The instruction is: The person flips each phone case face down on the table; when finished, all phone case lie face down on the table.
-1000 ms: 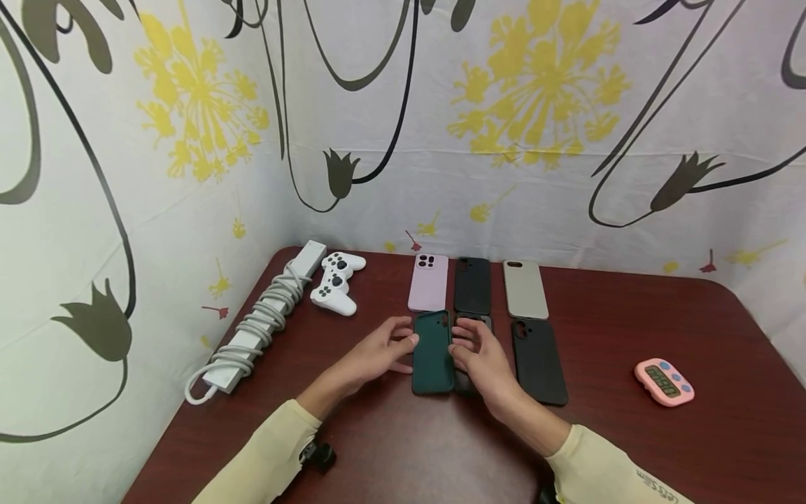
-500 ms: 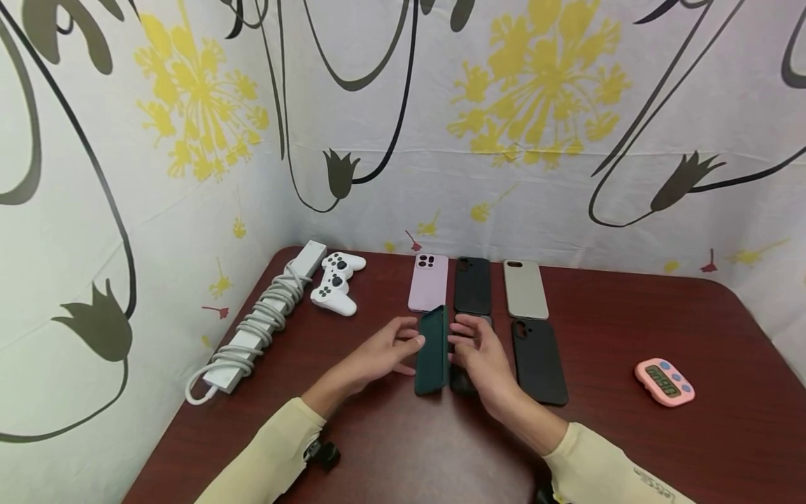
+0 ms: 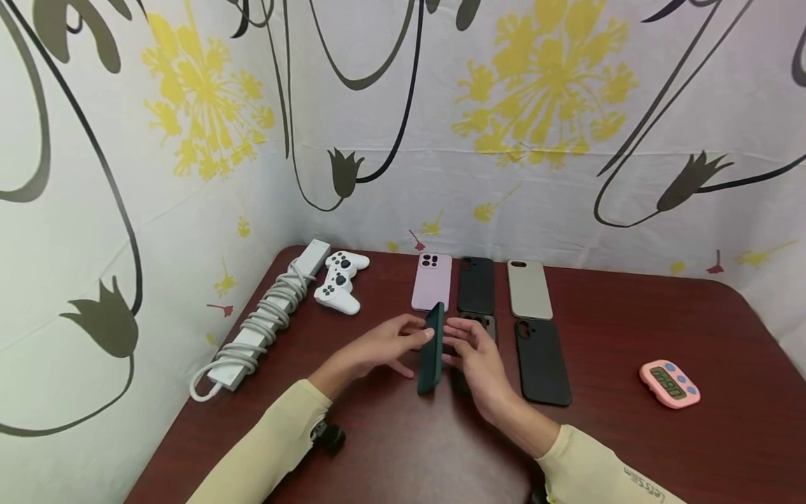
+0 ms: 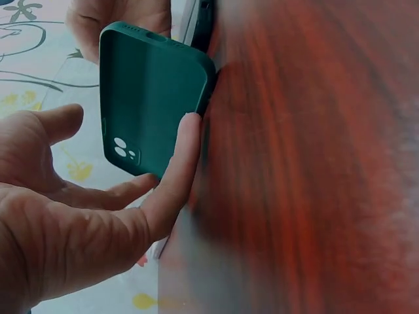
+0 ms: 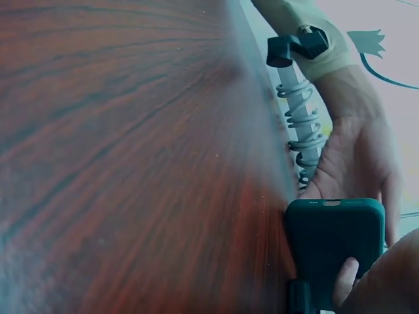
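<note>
A dark green phone case (image 3: pixel 431 350) stands nearly upright on its long edge on the table, between both hands. Its hollow inside and camera cut-outs face the left hand (image 4: pixel 85 222) in the left wrist view. Loosely bent fingers of that hand touch the case's edge, and its thumb stays apart. The right hand (image 3: pixel 481 364) lies on the other side, with a fingertip (image 5: pixel 345 281) against the case's back in the right wrist view. Partly hidden by the right hand is a dark phone case (image 3: pixel 485 322).
Behind are a lilac phone case (image 3: pixel 432 283), a black one (image 3: pixel 476 285) and a beige one (image 3: pixel 529 290). Another black case (image 3: pixel 543 362) lies right of the hands. A white game controller (image 3: pixel 341 282) and cord-wrapped power strip (image 3: pixel 271 315) lie left, a pink timer (image 3: pixel 670 383) right.
The green phone case has turned from facing up to standing almost on its long edge. Both hands have stayed close beside it, and the view has shifted slightly.
</note>
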`<state>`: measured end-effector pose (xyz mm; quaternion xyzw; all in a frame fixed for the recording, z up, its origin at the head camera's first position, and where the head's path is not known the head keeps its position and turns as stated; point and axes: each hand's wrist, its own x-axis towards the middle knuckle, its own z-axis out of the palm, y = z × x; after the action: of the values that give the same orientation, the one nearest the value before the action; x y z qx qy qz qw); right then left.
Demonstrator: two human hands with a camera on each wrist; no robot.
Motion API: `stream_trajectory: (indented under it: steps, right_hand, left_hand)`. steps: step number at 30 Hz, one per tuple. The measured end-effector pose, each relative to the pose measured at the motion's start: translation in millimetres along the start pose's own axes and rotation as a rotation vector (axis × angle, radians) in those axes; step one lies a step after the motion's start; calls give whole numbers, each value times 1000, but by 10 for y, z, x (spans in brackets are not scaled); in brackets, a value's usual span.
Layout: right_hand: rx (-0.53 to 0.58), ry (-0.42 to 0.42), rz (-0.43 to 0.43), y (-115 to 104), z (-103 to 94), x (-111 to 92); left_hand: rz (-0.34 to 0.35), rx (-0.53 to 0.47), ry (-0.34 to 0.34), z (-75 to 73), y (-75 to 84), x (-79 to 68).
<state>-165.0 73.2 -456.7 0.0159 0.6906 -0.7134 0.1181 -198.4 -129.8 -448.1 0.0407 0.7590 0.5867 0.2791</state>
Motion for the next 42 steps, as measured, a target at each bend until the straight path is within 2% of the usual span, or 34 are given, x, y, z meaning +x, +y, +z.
stream_trajectory:
  steps: [5,9,18,24,34,42]
  right_hand:
    - [-14,-7,-27,2,35,-14]
    - [-22,-14,-31,-3,58,-15]
    - [31,-51,-2,0,122,14]
    - [36,-80,11,21,135,12]
    - [-14,-112,14,88,183,-5]
    - [-173,-119,-36,82,181,-32]
  left_hand:
    - [-5,92,31,8,38,31]
    - [7,103,44,5,48,15]
    - [97,-81,39,-65,61,-41]
    - [138,-134,41,-67,49,-76]
    - [161,-155,77,-127,11,-149]
    - [151,-124,128,-165,1,-192]
